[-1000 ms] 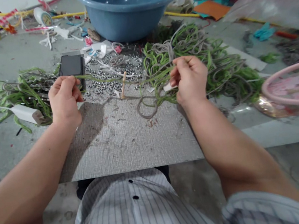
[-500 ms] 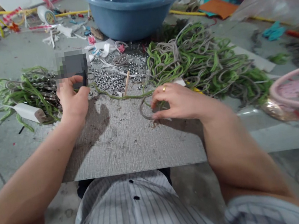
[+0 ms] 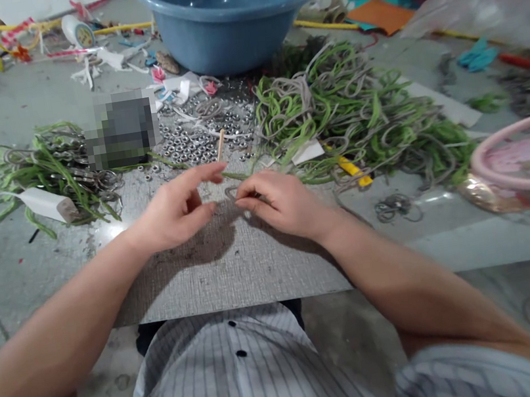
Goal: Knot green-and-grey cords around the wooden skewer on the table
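Green cord [image 3: 167,162] lies from eleven o'clock to the centre.
The left hand [image 3: 174,210] has thumb and forefinger wide apart; the right hand [image 3: 283,204] pinches a grey loop [image 3: 227,193]. A tangled cord pile [image 3: 355,102] lies at two o'clock, a blue basin [image 3: 231,41] at twelve.

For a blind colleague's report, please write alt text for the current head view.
A right hand pinches a cord over a gray board, the open left hand close by. Beyond lie small shiny metal pieces, with a heap of green and gray cords to their right and a blue basin behind.
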The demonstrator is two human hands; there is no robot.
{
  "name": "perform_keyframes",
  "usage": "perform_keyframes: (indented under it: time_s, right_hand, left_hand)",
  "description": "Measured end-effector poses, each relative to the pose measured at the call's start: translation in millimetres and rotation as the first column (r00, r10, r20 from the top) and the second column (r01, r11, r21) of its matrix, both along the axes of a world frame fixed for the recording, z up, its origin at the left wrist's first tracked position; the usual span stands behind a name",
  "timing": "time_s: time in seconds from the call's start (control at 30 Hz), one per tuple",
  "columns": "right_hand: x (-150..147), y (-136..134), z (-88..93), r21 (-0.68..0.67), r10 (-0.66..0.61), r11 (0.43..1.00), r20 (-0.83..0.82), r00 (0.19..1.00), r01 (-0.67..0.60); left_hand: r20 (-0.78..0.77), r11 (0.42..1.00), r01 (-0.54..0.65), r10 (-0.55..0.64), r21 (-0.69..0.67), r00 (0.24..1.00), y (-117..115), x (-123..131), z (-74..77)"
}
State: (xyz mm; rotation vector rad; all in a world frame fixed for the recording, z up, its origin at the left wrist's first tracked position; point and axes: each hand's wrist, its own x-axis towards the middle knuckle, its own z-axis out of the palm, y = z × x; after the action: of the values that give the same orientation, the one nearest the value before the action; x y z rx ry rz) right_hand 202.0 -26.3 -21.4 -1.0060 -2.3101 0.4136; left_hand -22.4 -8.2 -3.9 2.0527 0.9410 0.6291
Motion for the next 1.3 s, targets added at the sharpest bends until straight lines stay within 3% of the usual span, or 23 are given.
perform_keyframes:
  time_s: [0.07,0.13,0.33,0.43,0.5,0.6,0.77,1.0,1.07,1.2,1.3]
  right_hand:
    - [-5.9,-2.9,-5.3,0.024,0.014,1.000,-0.019,1.000,-0.013]
    - [-9.6,-4.4,-10.0,0.052,0.032,0.998,-0.030,0.999,-0.031]
    - [-12.6,-4.9,-15.6,0.052,0.060,0.997,-0.009,0.998,-0.059]
    - [-6.4,-0.5,-15.4,0.017,0.035,0.999,0.052,0.998,-0.036]
    - [2.5,5.8,-14.9,0.009,-0.008,1.000,0.107,0.994,0.007]
    - [20.5,18.9,-13.8,0.034,-0.209,0.978,0.143,0.967,0.206]
    - [49.7,37.6,-11.6,0.094,-0.601,0.798,0.188,0.777,0.595]
    - [76.3,49.9,-5.5,0.079,-0.832,0.547,0.162,0.531,0.833]
    - [75.9,51.0,-4.6,0.056,-0.815,0.572,0.149,0.560,0.818]
    - [65.4,46.1,-1.2,-0.007,-0.571,0.816,0.136,0.809,0.578]
    - [58.7,39.9,4.1,-0.106,-0.373,0.909,0.228,0.900,0.403]
  left_hand:
    - [0.045,0.978,0.112,-0.106,-0.179,0.993,-2.2,2.5,-0.7]
    - [0.081,0.944,0.151,-0.133,-0.293,0.988,-2.7,3.9,-1.5]
    - [0.160,0.852,0.241,-0.186,-0.465,0.969,-1.1,5.1,-2.5]
    - [0.064,0.913,0.150,-0.136,-0.379,0.989,1.7,3.4,-1.6]
    - [-0.030,0.972,0.002,-0.009,-0.233,1.000,4.9,1.3,-1.5]
    - [-0.120,0.978,-0.209,0.206,-0.010,0.971,10.6,-2.7,-2.6]
    - [-0.259,0.917,-0.353,0.392,0.185,0.883,16.0,-7.4,-2.6]
    - [-0.455,0.881,-0.407,0.473,0.240,0.754,18.6,-8.7,1.3]
    - [-0.474,0.878,-0.414,0.478,0.239,0.740,19.2,-9.0,0.6]
    - [-0.555,0.882,-0.383,0.470,0.274,0.686,18.7,-8.9,0.3]
    - [-0.656,0.896,-0.312,0.444,0.316,0.611,18.9,-8.5,1.7]
